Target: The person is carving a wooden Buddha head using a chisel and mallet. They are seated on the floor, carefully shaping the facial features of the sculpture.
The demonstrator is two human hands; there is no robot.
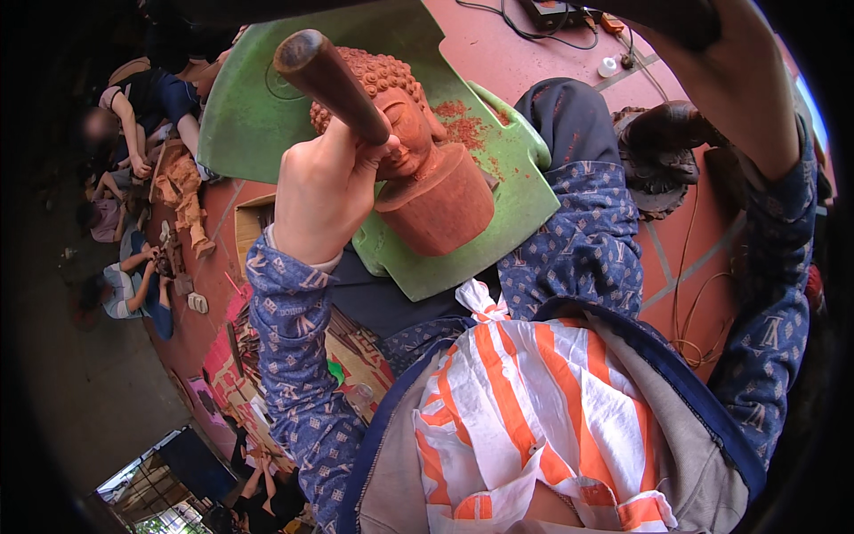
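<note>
A reddish wooden carving of a head with curled hair (398, 93) on a round block base (438, 209) leans on a green plastic chair (253, 116) in front of me. My left hand (322, 182) is closed round a thick dark wooden handle (342, 89), which tilts up to the left. Its lower end, by the carved face, is hidden behind my fingers. My right hand (743, 44) is raised at the upper right against a dark rounded bar (667, 16); its fingers are mostly out of sight. Red wood chips (463, 129) lie on the chair beside the carving.
A dark carved wooden piece (656, 165) stands on the red tiled floor (663, 245) to the right. Cables (525, 31) and a black box (556, 13) lie at the far right. Several people sit at the left near a pale wooden figure (182, 191). Flattened cardboard (360, 351) lies by my left arm.
</note>
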